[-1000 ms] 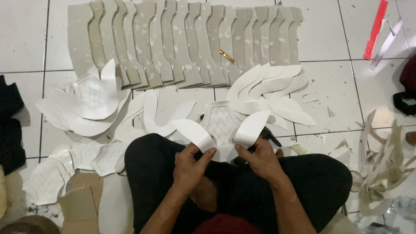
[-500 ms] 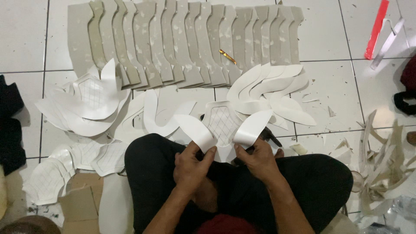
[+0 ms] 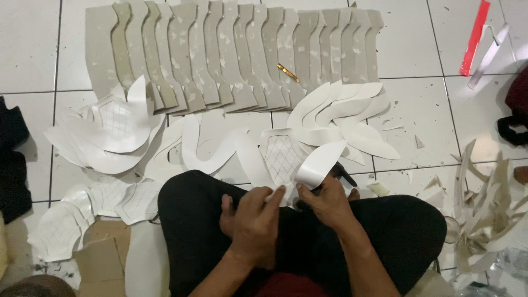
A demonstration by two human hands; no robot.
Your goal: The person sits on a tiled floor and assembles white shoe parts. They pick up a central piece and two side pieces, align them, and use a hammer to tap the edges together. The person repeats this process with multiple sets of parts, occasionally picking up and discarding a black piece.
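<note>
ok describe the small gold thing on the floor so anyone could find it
Start at the long row of grey cardboard pieces fanned across the top of the white tiled floor. The small gold strip lies slanted near its lower right, the only shiny, coloured thing on them.

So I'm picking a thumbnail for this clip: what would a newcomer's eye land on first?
Probably the long row of overlapping grey-beige cut panels fanned across the white tile floor at the top. Next, both hands, left and right, over the lap at bottom centre, pinching a curved white piece with a quilted panel. A red strip stands out top right.
</note>
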